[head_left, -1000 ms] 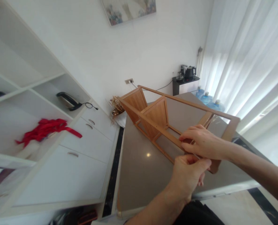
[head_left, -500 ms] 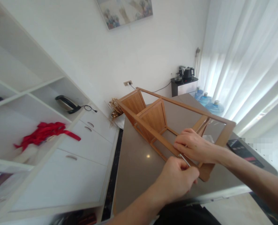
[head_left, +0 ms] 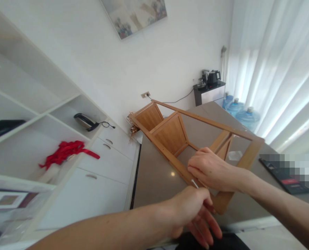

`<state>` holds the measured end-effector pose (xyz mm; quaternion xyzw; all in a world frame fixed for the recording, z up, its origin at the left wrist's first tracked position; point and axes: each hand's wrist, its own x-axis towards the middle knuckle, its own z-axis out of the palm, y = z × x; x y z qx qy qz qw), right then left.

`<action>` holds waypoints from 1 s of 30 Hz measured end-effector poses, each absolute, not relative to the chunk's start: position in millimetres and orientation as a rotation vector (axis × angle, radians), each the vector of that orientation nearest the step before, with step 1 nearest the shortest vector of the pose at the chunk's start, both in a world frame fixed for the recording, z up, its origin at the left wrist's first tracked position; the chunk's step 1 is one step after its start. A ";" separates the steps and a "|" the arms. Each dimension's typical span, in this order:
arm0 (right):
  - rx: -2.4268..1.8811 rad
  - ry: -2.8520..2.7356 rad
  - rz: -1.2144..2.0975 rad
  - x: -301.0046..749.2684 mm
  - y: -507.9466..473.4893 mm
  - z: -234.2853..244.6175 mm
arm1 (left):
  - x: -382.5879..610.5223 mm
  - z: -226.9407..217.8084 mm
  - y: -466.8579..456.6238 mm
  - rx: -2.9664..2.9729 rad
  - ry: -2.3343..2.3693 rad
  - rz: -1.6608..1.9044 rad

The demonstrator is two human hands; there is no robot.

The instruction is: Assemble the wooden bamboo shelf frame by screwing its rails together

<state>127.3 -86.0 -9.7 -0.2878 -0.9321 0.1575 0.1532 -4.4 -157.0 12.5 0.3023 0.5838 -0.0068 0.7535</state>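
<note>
A light brown wooden rack frame [head_left: 170,133] lies on its side on a grey-brown table [head_left: 154,180]. My right hand [head_left: 211,170] rests over the frame's near rail, fingers curled around it. Just in front, my left hand [head_left: 193,211] pinches a thin metal tool [head_left: 195,183], likely a hex key, whose tip points at the rail beside my right fingers. The lower fingers of my left hand hang loose.
White shelves and drawers [head_left: 91,163] stand at the left, holding a red ribbon [head_left: 65,152] and a dark appliance [head_left: 85,122]. A black booklet [head_left: 284,173] lies on the table at right. A kettle [head_left: 213,77] and water bottles [head_left: 244,116] sit by the curtain.
My left arm has swung in from the left and the hand now holds the metal tool at the rail. The view has shifted; my right hand stays on the frame.
</note>
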 end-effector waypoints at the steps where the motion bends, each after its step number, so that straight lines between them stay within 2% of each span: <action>1: -0.838 -2.673 0.448 127.4 -85.5 -9.6 | -3.0 9.9 -158.7 0.645 1.285 0.022; 11: -0.838 -2.720 0.463 129.6 -80.5 -10.4 | 9.5 -0.3 -162.7 0.608 1.297 0.308; 19: -0.685 -2.758 0.392 133.7 -76.0 -16.4 | 5.3 -4.8 -158.8 0.640 1.247 0.184; 30: -0.689 -2.771 0.390 133.6 -76.9 -14.6 | 1.9 3.2 -149.1 0.616 1.251 0.048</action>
